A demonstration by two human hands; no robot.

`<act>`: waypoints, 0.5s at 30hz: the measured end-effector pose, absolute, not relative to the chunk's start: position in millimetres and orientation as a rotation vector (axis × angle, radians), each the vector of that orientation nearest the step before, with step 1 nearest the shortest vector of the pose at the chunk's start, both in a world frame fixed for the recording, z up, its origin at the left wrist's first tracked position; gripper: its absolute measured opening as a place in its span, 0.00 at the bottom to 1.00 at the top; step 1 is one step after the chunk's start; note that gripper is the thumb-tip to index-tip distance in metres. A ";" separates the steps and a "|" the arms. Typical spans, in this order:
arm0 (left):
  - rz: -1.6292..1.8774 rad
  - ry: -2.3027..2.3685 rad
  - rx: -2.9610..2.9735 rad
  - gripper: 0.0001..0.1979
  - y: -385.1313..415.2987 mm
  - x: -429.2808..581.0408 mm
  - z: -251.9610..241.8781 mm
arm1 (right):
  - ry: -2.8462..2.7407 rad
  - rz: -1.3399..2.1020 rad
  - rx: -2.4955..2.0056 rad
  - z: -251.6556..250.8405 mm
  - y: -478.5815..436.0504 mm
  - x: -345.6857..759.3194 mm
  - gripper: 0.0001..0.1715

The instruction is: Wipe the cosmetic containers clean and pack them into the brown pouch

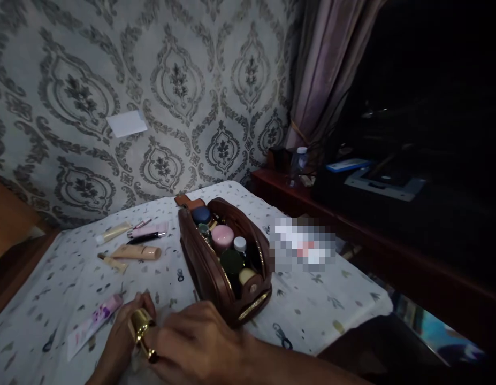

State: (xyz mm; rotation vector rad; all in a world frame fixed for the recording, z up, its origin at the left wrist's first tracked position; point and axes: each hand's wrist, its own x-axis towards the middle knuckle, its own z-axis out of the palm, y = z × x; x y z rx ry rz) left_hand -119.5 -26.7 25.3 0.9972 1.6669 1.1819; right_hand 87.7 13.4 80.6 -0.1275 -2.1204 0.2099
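Note:
Low in the view, my right hand (203,342) has its fingers curled round a shiny gold-coloured cylindrical piece (142,322), which looks like a cap or bottle top. Just behind the gold piece is my left hand (129,315), with curled fingers partly hidden; what they hold I cannot make out. Beyond my hands a brown toiletry bag (203,267) stands unzipped. Inside are a pink round-topped container (222,236), a white-capped bottle (240,245), a dark round lid (231,262) and a blue lid (201,215). A pink-and-white tube (95,323) lies left of my left hand.
Several cosmetic items lie left of the bag, including a beige tube (137,252), a black pen-like item (146,238) and a cream tube (114,233). The patterned white cloth (323,315) ends near a dark red ledge (267,184) bearing a clear bottle (299,160).

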 end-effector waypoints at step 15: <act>1.228 1.744 0.977 0.31 -23.0 -106.7 22.1 | -1.828 0.489 -0.807 144.0 102.5 200.7 0.05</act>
